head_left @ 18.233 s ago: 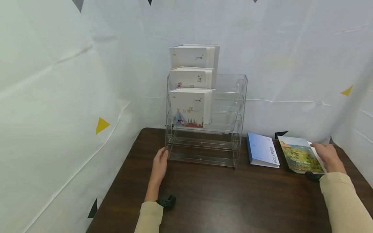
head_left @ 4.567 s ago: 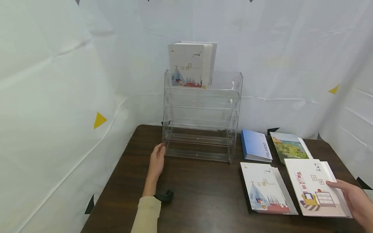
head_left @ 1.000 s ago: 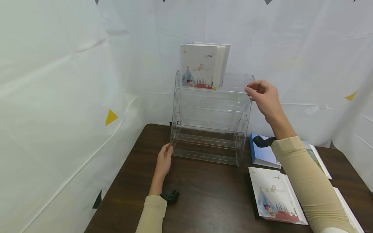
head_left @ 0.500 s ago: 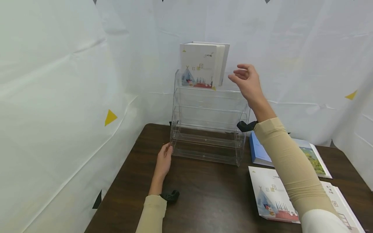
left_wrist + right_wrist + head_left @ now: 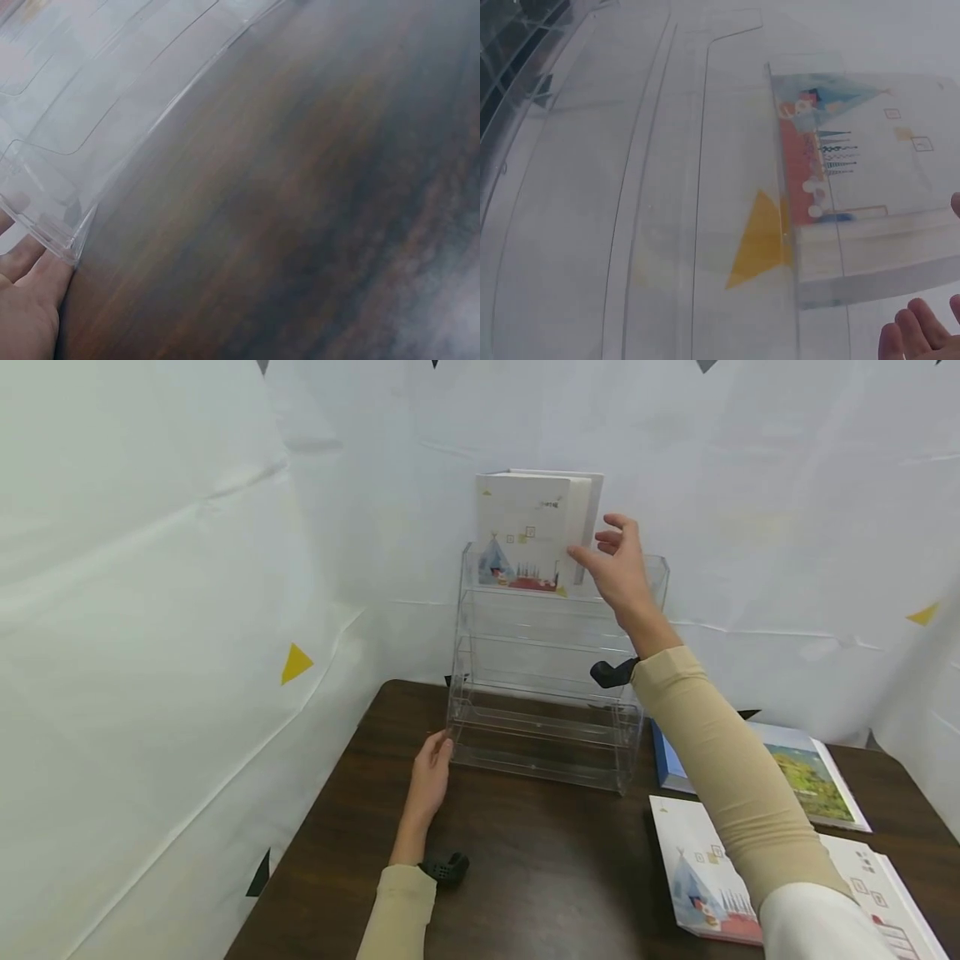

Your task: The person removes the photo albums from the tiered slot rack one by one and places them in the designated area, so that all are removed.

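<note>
A white photo album (image 5: 522, 531) with a tent picture stands in the top tier of a clear acrylic rack (image 5: 536, 681). My right hand (image 5: 622, 564) is raised at the album's right edge, fingers spread. In the head view its thumb overlaps the front edge of the pages, and the right wrist view shows fingertips (image 5: 911, 330) just below the album (image 5: 870, 150). My left hand (image 5: 430, 772) holds the rack's lower left corner; through the clear plastic, its fingers (image 5: 22, 255) show behind the panel in the left wrist view.
On the dark table (image 5: 525, 868), right of the rack, lie a blue album (image 5: 671, 768), a landscape-covered book (image 5: 813, 781), a white tent album (image 5: 697, 877) and another white album (image 5: 873, 881). My right sleeve partly covers them. White sheeting (image 5: 187, 652) surrounds the table.
Two white albums have gone from the rack's lower tiers to the table. Over the last second, my right hand has moved up and left from the rack's right side to the top album.
</note>
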A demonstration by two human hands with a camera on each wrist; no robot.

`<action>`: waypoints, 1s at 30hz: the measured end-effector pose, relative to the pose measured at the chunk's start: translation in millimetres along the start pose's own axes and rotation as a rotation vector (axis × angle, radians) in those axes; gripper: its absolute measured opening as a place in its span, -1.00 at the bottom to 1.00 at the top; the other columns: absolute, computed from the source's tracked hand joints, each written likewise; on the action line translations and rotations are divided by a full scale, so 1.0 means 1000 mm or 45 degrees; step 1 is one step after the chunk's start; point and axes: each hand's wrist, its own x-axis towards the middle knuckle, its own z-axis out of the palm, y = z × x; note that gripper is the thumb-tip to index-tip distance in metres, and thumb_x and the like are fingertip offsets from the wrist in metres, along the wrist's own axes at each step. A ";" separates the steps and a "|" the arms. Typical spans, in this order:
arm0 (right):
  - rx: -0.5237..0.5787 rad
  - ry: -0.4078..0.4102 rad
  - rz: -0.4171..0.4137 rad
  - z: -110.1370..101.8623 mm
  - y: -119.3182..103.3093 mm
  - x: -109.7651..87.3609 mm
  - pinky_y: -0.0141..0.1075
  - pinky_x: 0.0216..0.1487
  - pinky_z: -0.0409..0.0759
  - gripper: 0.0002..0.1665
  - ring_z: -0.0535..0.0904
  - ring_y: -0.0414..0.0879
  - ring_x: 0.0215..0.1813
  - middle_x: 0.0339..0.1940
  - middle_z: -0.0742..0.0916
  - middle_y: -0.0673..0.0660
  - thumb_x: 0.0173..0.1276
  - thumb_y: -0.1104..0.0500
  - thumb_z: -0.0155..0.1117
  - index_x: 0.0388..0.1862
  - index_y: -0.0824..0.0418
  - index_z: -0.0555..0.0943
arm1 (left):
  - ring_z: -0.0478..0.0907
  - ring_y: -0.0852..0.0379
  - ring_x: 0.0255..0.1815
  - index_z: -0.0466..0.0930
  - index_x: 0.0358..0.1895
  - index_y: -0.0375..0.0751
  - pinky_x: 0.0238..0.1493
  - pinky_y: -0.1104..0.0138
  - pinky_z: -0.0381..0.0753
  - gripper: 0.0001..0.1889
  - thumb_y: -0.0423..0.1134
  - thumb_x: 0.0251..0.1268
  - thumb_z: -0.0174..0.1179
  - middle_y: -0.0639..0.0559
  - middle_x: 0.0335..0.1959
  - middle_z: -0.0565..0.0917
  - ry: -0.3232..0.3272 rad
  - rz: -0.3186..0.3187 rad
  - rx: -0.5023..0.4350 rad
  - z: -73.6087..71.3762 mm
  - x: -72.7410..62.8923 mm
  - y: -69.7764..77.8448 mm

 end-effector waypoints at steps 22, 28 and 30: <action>0.104 -0.102 0.050 -0.002 -0.002 0.020 0.00 0.60 0.51 -0.31 0.56 0.03 0.52 0.54 0.58 0.15 0.61 0.00 0.36 0.59 0.03 0.33 | 0.45 -0.24 0.59 0.39 0.59 -0.15 0.62 -0.18 0.39 -0.42 0.11 0.77 0.00 -0.22 0.58 0.47 -0.026 -0.012 0.026 0.014 -0.002 0.002; 0.159 -0.143 0.024 -0.002 -0.003 0.021 0.03 0.62 0.46 -0.35 0.54 0.03 0.53 0.57 0.58 0.11 0.63 0.05 0.33 0.58 0.00 0.35 | 0.44 -0.24 0.60 0.40 0.59 -0.17 0.65 -0.16 0.37 -0.45 0.05 0.78 0.00 -0.23 0.58 0.47 -0.015 -0.008 0.023 0.013 -0.001 0.005; 0.204 -0.155 0.011 0.000 -0.003 0.021 0.06 0.63 0.44 -0.37 0.53 0.04 0.54 0.57 0.58 0.11 0.64 0.09 0.32 0.57 0.01 0.35 | 0.43 -0.23 0.61 0.40 0.59 -0.17 0.65 -0.15 0.36 -0.45 0.04 0.79 0.00 -0.23 0.58 0.47 -0.015 -0.008 0.024 0.011 0.000 0.005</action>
